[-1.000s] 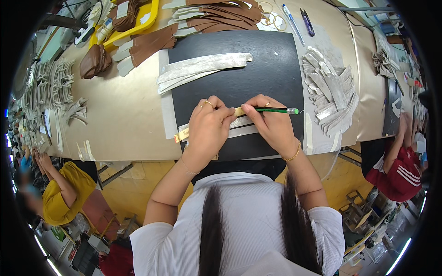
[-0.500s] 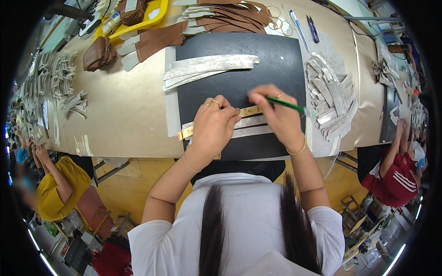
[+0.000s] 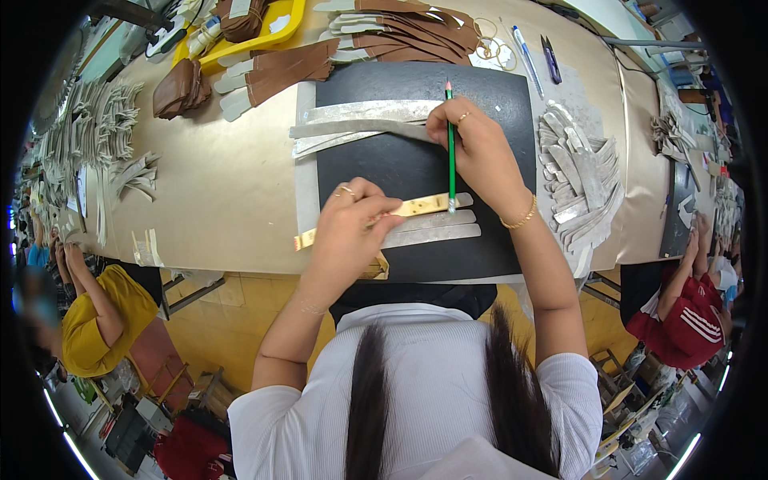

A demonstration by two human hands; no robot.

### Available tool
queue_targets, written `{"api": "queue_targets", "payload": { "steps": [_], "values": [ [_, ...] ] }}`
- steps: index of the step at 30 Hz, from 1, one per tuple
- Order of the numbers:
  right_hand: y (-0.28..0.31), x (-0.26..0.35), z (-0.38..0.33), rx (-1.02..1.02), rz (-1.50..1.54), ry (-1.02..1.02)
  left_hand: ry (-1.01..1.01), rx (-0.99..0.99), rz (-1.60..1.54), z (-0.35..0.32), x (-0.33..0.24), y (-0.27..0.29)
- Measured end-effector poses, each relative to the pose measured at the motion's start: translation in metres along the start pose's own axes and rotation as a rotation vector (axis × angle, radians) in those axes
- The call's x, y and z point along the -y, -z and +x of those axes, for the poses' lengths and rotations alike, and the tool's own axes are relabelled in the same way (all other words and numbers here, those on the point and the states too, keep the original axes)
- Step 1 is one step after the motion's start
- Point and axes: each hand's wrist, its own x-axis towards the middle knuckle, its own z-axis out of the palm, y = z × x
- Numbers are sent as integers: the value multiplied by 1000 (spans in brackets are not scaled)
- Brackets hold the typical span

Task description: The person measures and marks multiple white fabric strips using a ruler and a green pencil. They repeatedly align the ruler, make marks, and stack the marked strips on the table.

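Note:
My left hand [image 3: 348,228] pinches a narrow yellow strip with dark dots [image 3: 420,206], which looks like a marking template. It lies slantwise over pale grey strips [image 3: 438,234] on the black mat [image 3: 500,252]. Farther up the mat, my right hand [image 3: 478,152] has its fingers closed on the end of a grey strip [image 3: 360,127]. The same hand keeps a green pencil [image 3: 451,172] between its fingers, lengthwise away from me. Under the held strip lie more silvery strips [image 3: 376,110].
Grey strips [image 3: 576,172] are heaped right of the mat. Brown leather pieces [image 3: 416,36], a yellow tray [image 3: 280,30], a pen [image 3: 526,56] and snips [image 3: 551,58] lie at the back. Strip stacks [image 3: 96,132] stand left. Co-workers [image 3: 112,320] sit on both sides.
My right hand has moved away from me to the far strips, bringing a grey strip there. The pencil has swung from sideways to lengthwise. My left hand has shifted slightly left with the yellow strip.

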Motion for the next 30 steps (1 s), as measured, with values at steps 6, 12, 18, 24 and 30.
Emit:
{"api": "queue_targets", "payload": {
  "steps": [6,12,18,24,30],
  "values": [
    [37,4,-28,168,90,-312,164,-156,-115,-7,9,42],
    [46,-10,-39,226,95,-339,202,-195,-116,0,4,52],
    [12,2,-37,270,38,-37,173,-147,-151,3,10,33],
    [10,1,-53,97,-69,-18,37,-128,-39,4,10,8],
    [29,-13,-71,-212,52,-268,-81,-108,80,9,9,-17]
  ]
}}
